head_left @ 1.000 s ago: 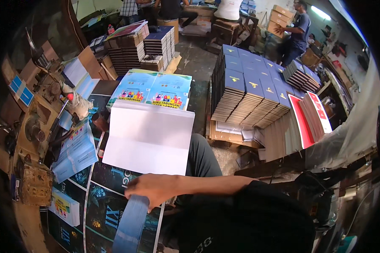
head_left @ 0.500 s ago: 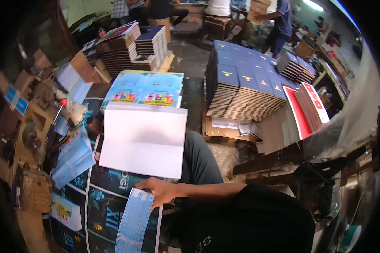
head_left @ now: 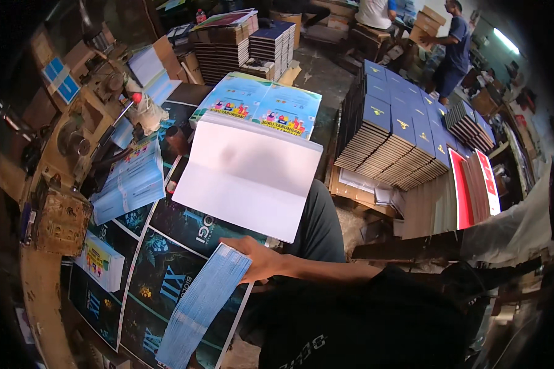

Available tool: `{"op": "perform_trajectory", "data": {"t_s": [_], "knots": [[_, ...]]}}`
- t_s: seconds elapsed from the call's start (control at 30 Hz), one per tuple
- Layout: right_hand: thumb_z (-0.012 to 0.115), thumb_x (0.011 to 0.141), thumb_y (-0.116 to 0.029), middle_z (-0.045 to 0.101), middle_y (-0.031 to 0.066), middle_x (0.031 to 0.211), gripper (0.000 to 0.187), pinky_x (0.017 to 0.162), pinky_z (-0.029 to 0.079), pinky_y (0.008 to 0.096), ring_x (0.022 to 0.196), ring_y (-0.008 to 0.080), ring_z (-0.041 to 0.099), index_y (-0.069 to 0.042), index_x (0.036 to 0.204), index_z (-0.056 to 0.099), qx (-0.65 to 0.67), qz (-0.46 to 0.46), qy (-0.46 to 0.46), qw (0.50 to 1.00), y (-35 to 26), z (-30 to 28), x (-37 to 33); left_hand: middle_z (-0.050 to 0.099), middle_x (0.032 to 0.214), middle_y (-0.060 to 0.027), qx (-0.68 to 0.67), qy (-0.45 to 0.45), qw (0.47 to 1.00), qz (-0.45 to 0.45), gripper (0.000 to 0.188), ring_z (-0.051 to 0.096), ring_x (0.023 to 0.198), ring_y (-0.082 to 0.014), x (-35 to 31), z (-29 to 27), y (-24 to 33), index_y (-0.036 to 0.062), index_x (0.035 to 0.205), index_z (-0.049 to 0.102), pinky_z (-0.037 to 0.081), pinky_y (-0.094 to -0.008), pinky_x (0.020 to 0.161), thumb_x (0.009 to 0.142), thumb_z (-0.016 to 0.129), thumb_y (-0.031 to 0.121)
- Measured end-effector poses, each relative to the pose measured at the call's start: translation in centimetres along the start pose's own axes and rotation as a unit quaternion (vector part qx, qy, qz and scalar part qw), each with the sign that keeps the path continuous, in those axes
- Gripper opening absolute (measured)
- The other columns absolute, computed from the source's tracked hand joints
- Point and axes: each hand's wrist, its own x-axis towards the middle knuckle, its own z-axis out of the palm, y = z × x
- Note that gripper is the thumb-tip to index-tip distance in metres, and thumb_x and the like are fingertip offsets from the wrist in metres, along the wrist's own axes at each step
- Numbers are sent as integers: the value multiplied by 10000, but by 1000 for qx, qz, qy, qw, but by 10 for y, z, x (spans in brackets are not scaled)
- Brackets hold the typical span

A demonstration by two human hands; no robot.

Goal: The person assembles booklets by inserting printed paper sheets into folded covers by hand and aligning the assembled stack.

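Observation:
My right hand (head_left: 257, 258) comes in from the right and grips the upper end of a long stack of light-blue booklets (head_left: 206, 298). Its thumb lies along the top edge, and the other fingers are mostly hidden behind the stack. The stack slants down toward the lower edge, over dark printed cover sheets (head_left: 151, 270) spread on the work surface. Just beyond my hand lies a pile of blank white sheets (head_left: 246, 175), folded or curved near its far edge. Colourful printed covers (head_left: 258, 106) are behind it. My left hand is not visible.
More blue booklets (head_left: 132, 184) and a small booklet pile (head_left: 101, 261) lie at left, beside a worn wooden stand (head_left: 58, 221). Dark-blue books (head_left: 394, 123) are stacked at right, next to red-and-white covers (head_left: 465, 190). A person (head_left: 452, 49) carries cardboard boxes (head_left: 428, 26) at the back.
The view has turned, so the surroundings sit further right and tilted. The blue stack is still in my right hand and now slants more. More of its lower end shows.

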Motion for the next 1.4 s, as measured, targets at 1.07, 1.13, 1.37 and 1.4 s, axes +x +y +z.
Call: {"op": "perform_trajectory", "data": {"t_s": [1.07,1.13,1.37,1.4], "knots": [[749,708,-23,635,127,1210,574,1076,429,490,1230,319,580,-106,1254,591,-453,-61,-311,833,-56,51,71,646,748,-38,-183,92,979,-17,315,592,695,-115,-23,-10,28,-1,941,660,476,-283,647,829,732,285],[692,791,-28,653,113,1228,528,1099,424,496,1267,297,577,-111,1304,603,-436,-44,-329,836,-50,53,71,648,748,-38,-130,85,987,-31,338,596,692,-122,-32,-8,14,2,956,666,480,-286,651,837,719,314],[686,840,-70,608,11,1044,322,1032,434,413,1098,193,594,-173,1141,634,-467,-215,-316,797,-79,34,71,580,1449,-161,-253,-133,942,-177,462,578,1301,-244,9,-94,5,42,1437,558,453,-417,1112,1078,479,322],[686,840,-70,608,11,1044,322,1032,434,413,1098,193,594,-173,1141,634,-472,-217,-310,797,-87,34,74,579,1457,-154,-162,-157,969,-104,513,580,1302,-255,26,-105,-3,64,1473,523,421,-442,1144,1085,452,392]]}}
